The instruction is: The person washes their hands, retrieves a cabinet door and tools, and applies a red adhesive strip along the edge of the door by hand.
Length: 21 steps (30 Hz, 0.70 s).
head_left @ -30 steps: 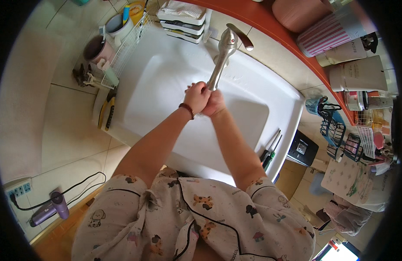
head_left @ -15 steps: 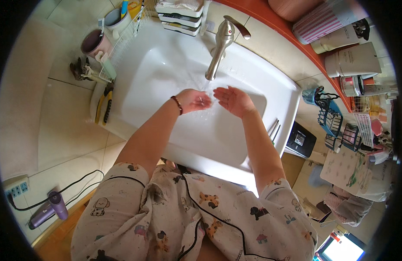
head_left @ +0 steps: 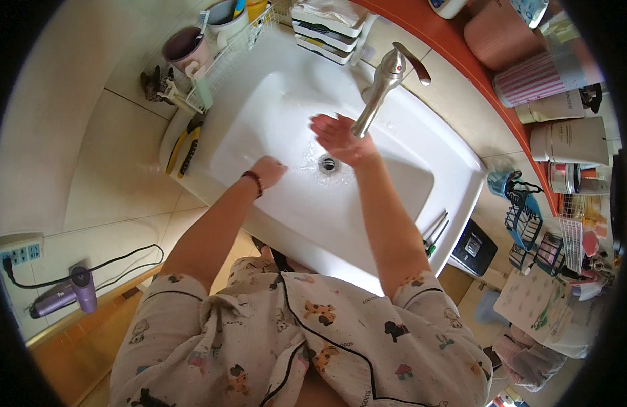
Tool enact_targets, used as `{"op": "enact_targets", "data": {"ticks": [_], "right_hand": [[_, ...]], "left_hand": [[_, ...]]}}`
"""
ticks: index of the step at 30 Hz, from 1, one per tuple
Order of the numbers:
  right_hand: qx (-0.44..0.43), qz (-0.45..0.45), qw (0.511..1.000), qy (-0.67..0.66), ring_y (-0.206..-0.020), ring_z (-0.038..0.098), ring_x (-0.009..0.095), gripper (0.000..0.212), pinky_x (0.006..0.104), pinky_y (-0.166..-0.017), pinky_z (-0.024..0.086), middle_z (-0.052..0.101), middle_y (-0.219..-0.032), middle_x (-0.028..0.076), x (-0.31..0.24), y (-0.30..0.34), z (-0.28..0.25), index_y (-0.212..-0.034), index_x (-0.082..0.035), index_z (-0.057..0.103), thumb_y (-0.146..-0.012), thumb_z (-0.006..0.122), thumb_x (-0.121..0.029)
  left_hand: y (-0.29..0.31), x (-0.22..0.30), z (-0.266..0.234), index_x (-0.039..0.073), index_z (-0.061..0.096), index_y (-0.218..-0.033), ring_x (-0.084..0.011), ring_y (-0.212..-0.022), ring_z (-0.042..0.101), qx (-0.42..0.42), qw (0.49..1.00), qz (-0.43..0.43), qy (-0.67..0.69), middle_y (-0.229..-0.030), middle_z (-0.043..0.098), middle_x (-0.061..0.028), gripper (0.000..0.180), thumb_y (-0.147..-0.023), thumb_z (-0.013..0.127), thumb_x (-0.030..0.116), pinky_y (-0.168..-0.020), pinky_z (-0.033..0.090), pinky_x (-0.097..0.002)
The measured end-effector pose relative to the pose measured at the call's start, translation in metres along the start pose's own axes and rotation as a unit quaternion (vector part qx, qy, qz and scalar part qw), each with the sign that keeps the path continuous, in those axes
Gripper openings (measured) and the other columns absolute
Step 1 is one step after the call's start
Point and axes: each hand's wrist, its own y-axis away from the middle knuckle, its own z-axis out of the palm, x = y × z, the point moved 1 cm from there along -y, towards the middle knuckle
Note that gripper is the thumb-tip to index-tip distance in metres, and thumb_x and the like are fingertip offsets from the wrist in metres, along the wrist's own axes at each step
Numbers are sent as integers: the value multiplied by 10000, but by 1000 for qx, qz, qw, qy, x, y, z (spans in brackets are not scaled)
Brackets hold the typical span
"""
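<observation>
Right in front of me, the person's right hand (head_left: 344, 141) is stretching flat beneath the spout, fingers lengthened and slightly parted, palm seemingly turned up, gripping nothing. The curved, brushed-silver metal faucet (head_left: 378, 95) is hanging directly over it, its tip covering part of the hand from this angle, so I can't tell whether they're touching. That placing looks right for catching whatever is coming from the spout.

Over on the left, the left hand (head_left: 267, 171) is hovering above the basin with its fingers loosely curling; its underside is hidden, so I can't tell how tightly they're folding or whether they're pinching anything. A dark reddish beaded bracelet (head_left: 254, 182) is circling that wrist.

Between and below the hands, the round metal drain (head_left: 329, 163) is sitting uncovered, and clear water (head_left: 307, 163) is glinting around it, the bowl presumably guiding it there. The wide, glossy white sink (head_left: 313, 224) is spreading out underneath everything.

Moving outward, yellow-and-black-handled pliers (head_left: 185, 149) are lying on the left rim, and slim screwdrivers (head_left: 432, 234), one green-handled, are resting along the right, probably out of the splashing. A white wire rack (head_left: 239, 51) is standing at the far left corner, likely corralling the dusty-pink cup (head_left: 185, 49). Beyond, a purple hair dryer (head_left: 83, 292) is hanging low by the left wall, well apart from the wet bowl, and a red-orange shelf (head_left: 456, 68) is carrying tubs and bottles above the sink's back edge.
</observation>
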Motion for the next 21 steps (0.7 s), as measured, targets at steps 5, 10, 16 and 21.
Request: {"op": "enact_targets", "data": {"ticks": [5,10,16,21], "right_hand": [[264,0,952,-154,-1239,393,352,460,425,-1032,291,543,-1215,220,-4,-9,-4,-1213,85,470,-909,396,-253],[226,-72,965,-116,-1228,386,384,503,462,-1049,288,428,-1299,266,-1,-23,14,-1215,124,383,-946,295,-291],[316,-150,902,-253,-1239,373,374,467,463,-1075,269,367,-1358,252,-12,-2,-11,-1249,121,344,-942,259,-221],[121,-26,988,-87,-974,567,270,402,369,-958,403,628,-1011,199,17,-3,-5,-1034,69,570,-957,281,-199]], "left_hand": [[44,-5,-11,-34,649,-853,-135,-769,587,100,959,-68,255,-810,640,-52,217,-852,564,165,-750,472,-264],[45,-4,-2,-57,632,-915,-141,-827,605,112,939,-32,324,-884,654,-83,213,-879,563,141,-805,486,-270],[77,9,-13,-44,621,-947,-149,-837,618,203,949,-5,243,-880,657,-84,202,-900,562,144,-789,502,-261],[92,-4,-22,-22,621,-939,-159,-826,633,186,894,30,408,-883,660,-87,201,-904,570,169,-768,513,-268]]}}
